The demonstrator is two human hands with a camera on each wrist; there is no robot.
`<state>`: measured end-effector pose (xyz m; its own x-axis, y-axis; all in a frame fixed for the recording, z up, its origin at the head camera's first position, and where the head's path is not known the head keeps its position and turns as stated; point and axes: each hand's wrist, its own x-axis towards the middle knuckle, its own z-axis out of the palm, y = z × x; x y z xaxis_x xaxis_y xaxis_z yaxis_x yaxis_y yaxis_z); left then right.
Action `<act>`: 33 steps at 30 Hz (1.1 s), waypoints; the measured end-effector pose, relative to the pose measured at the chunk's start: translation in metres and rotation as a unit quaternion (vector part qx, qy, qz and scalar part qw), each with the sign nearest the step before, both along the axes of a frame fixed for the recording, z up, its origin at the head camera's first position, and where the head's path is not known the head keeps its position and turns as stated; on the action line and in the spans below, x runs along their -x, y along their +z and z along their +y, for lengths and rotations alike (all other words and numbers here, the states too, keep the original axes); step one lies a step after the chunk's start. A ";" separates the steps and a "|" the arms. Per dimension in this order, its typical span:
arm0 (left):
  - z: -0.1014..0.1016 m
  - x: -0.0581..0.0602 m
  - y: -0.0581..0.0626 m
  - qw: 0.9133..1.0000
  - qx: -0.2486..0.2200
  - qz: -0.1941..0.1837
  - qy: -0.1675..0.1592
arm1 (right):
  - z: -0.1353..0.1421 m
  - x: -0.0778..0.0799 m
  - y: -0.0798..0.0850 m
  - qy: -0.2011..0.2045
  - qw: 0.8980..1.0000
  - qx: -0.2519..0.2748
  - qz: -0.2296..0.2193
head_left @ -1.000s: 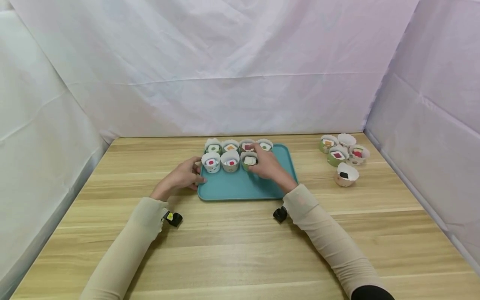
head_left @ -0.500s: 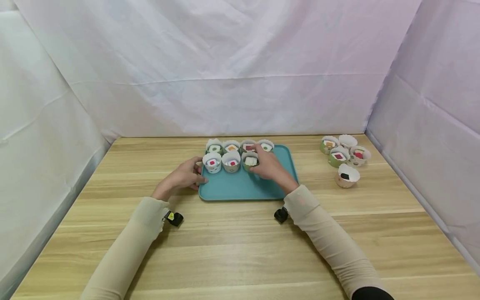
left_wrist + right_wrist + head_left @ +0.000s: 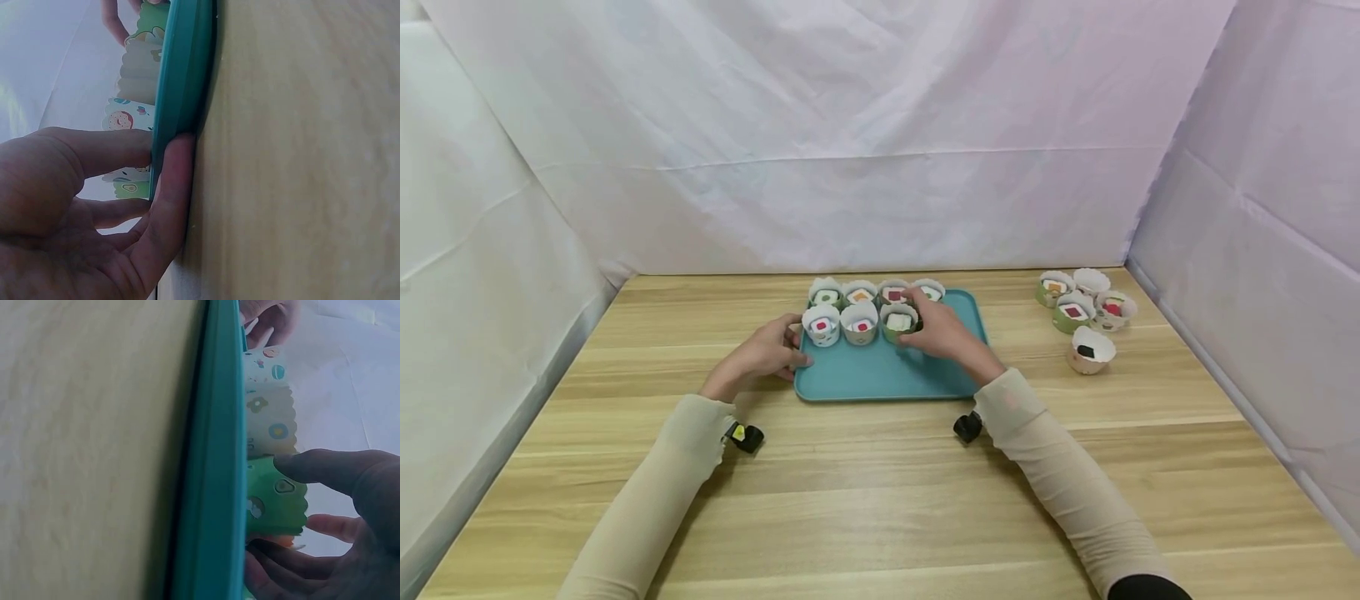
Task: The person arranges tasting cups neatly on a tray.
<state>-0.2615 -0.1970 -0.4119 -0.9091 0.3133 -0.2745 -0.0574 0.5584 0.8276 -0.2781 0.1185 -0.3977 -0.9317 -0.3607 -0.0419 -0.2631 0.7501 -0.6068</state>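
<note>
White cloth (image 3: 865, 183) is hanging behind and beside a wood-grain table (image 3: 865, 500). On the table, a teal rectangular tray (image 3: 880, 377) with rounded corners and a low raised rim is lying flat, its long sides running left to right. The left hand (image 3: 767, 348) is pinching the tray's left edge, with digits on both sides of the rim. The right hand (image 3: 943, 332) is curling thumb and fingers about a green baking cup (image 3: 275, 499); how firmly they are pressing cannot be told. This cup is standing upright on the tray, third from the left in the front row; its wall is bearing an avocado motif, its scalloped rim is enclosing a pale interior, and a white filling (image 3: 898, 322) is resting inside. Twelve cups are appearing in all. Seven are occupying the tray: four back-row cups (image 3: 825, 285) and three in front, the green one standing just right of two pale cups (image 3: 860, 337). Five outlying cups (image 3: 1065, 323) are standing on the table, well apart from the tray to the right. One black piece (image 3: 1086, 352) is lying in the nearest of these five.
</note>
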 end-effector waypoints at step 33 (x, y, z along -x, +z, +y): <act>0.001 0.001 0.000 1.000 0.005 -0.004 0.000 | 0.071 -0.026 0.021 0.009 0.997 -0.013 0.075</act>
